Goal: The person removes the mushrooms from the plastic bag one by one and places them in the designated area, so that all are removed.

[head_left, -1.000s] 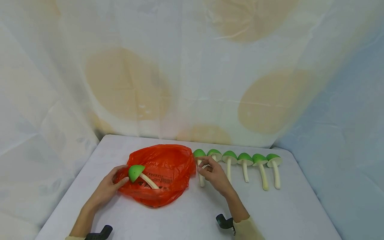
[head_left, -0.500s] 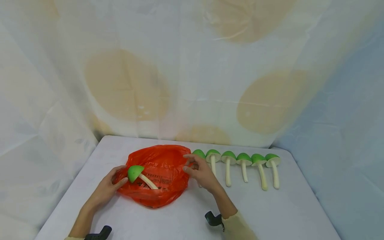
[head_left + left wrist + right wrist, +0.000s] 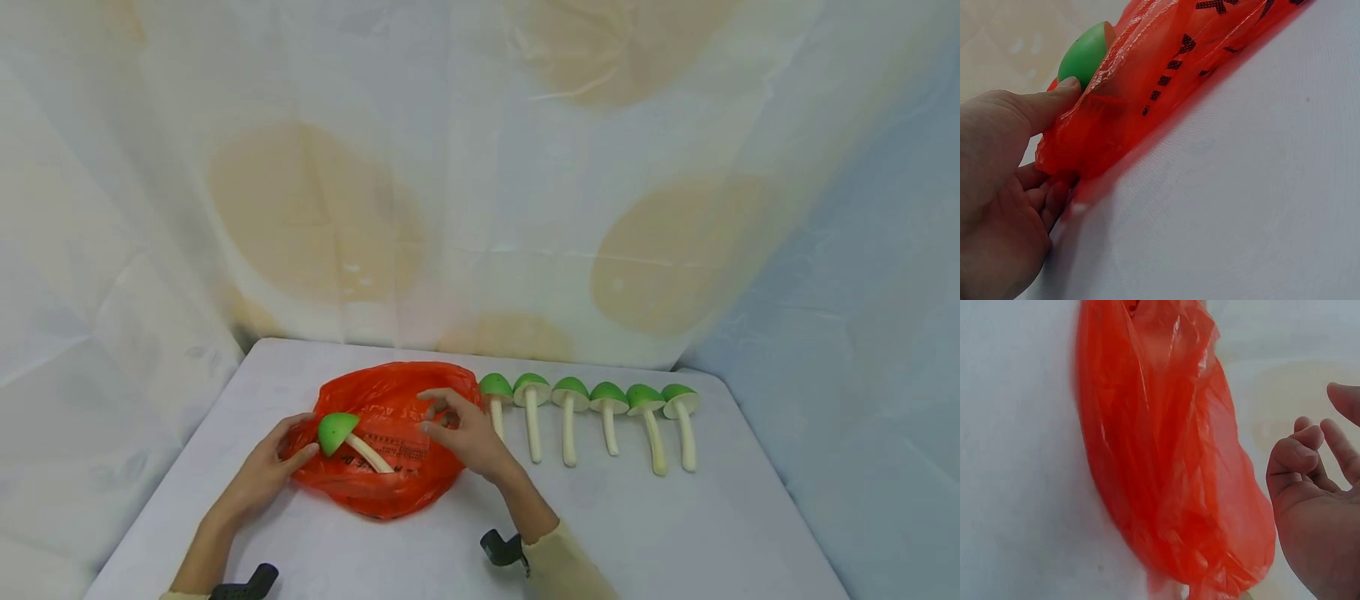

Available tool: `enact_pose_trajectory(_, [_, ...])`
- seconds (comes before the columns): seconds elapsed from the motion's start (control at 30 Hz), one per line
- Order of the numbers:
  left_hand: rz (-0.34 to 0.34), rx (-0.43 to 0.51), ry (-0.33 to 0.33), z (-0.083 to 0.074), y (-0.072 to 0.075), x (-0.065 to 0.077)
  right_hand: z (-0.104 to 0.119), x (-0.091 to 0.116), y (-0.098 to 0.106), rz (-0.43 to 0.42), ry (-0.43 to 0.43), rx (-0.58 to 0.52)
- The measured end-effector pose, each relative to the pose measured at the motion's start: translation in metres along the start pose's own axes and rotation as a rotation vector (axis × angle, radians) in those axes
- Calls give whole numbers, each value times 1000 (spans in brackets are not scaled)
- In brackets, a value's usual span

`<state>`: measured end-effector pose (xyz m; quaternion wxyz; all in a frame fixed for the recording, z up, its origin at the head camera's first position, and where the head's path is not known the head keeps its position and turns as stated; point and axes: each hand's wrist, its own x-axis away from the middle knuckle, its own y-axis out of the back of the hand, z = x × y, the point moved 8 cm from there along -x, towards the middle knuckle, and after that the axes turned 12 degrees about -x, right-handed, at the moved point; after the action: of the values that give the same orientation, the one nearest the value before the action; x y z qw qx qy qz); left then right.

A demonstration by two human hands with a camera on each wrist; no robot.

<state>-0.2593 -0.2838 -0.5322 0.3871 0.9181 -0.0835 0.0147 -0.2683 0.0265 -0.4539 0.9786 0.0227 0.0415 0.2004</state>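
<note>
A red plastic bag (image 3: 442, 462) lies spread on the table with its mouth facing up. One mushroom-shaped piece (image 3: 337, 432), green cap and pale stem, rests inside near the left rim. My left hand (image 3: 262, 471) grips that rim, thumb by the green cap (image 3: 1085, 53) and the other fingers under the red plastic (image 3: 1129, 119). Over the bag's right part hovers my right hand (image 3: 468, 437), its fingers loosely bent and holding nothing. The right wrist view has this right hand (image 3: 1316, 500) apart from the bag's outer side (image 3: 1166, 444).
Right of the bag, several similar mushrooms stand in a row, from one (image 3: 496, 389) close to the bag to one (image 3: 682, 404) at the far right. The white table (image 3: 720, 517) ends at a patterned curtain (image 3: 480, 208) behind it.
My right hand has moved left, from beside the nearest mushroom in the row to above the bag. My left hand and the mushroom in the bag stay nearly still.
</note>
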Motion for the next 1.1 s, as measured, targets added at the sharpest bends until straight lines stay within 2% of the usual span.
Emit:
enact_pose_trajectory(0.5, [6, -7, 9, 0, 1, -1, -16, -5, -37, 142, -3, 1])
enact_pose_trajectory(0.73, [9, -6, 21, 1, 0, 0, -27, -6, -44, 170, -65, 32])
enact_pose_trajectory(1.1, [-3, -4, -1, 3, 0, -2, -54, -8, -42, 167, -184, 107])
